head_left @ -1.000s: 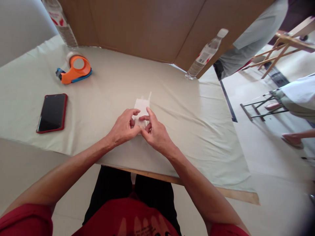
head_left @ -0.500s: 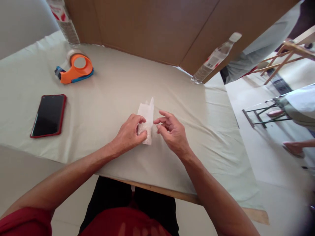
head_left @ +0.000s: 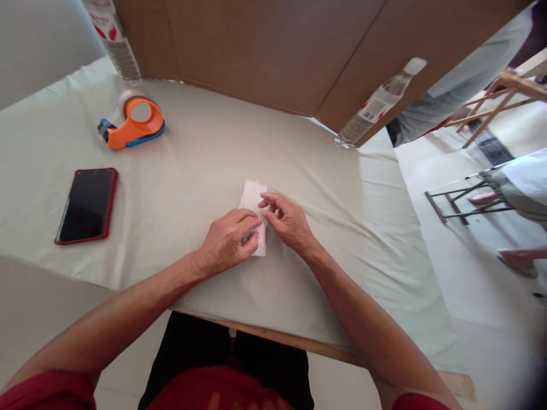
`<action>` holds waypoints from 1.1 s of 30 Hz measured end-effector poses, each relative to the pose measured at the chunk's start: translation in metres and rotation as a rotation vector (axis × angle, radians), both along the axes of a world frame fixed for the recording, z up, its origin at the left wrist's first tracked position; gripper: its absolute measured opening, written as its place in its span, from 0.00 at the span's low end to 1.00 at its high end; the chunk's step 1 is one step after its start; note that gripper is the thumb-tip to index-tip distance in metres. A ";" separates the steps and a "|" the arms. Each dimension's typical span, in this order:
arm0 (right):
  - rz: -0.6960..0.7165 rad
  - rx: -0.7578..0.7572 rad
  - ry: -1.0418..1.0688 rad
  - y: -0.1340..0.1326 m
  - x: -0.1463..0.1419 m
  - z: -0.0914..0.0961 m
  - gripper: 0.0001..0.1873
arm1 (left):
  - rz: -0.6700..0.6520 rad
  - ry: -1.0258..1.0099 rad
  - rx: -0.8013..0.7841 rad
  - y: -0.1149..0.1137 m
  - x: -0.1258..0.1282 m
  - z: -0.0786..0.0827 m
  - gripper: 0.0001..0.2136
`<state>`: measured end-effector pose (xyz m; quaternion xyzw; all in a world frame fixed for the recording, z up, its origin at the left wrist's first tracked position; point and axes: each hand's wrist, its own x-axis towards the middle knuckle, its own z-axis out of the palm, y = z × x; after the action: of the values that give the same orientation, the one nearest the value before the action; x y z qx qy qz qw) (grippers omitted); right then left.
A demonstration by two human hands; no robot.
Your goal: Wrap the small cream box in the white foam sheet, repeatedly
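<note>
A narrow white sheet point(head_left: 253, 193) lies on the cloth in front of me, smooth at its far end. Its near part looks bumpy, like bubble wrap. My left hand point(head_left: 233, 236) curls over that near part from the left, thumb and fingers closed on it. On the other side, my right hand point(head_left: 287, 221) is at the sheet's right edge. Its fingers are bent, with a gap between forefinger and thumb, and the fingertips reach over the sheet. What lies under my left fingers is mostly hidden.
An orange tape dispenser point(head_left: 141, 122) and a phone in a red case point(head_left: 86, 206) lie to the left. Water bottles point(head_left: 378, 105) stand at both ends of a cardboard panel point(head_left: 265, 51). People and stools are beyond the table at right.
My right hand has moved left, from beside the sheet to over its edge. The flap that stood up on the right side is now down. My left hand has closed in slightly.
</note>
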<state>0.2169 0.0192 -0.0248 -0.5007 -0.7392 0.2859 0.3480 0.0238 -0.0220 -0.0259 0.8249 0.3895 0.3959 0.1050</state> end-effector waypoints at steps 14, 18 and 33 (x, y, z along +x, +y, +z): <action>-0.234 -0.512 0.249 0.028 -0.012 0.009 0.23 | -0.012 0.057 -0.096 -0.002 -0.002 0.005 0.09; -0.193 -0.533 0.266 0.034 -0.019 0.012 0.15 | -0.018 0.074 -0.078 -0.001 -0.002 0.006 0.09; -0.036 -0.377 0.415 0.034 -0.024 0.005 0.09 | 0.004 0.050 -0.294 0.001 -0.003 0.008 0.10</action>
<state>0.1930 0.0533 -0.0199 -0.5003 -0.5771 0.5085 0.3976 0.0211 -0.0213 -0.0179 0.8094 0.4475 0.3141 0.2143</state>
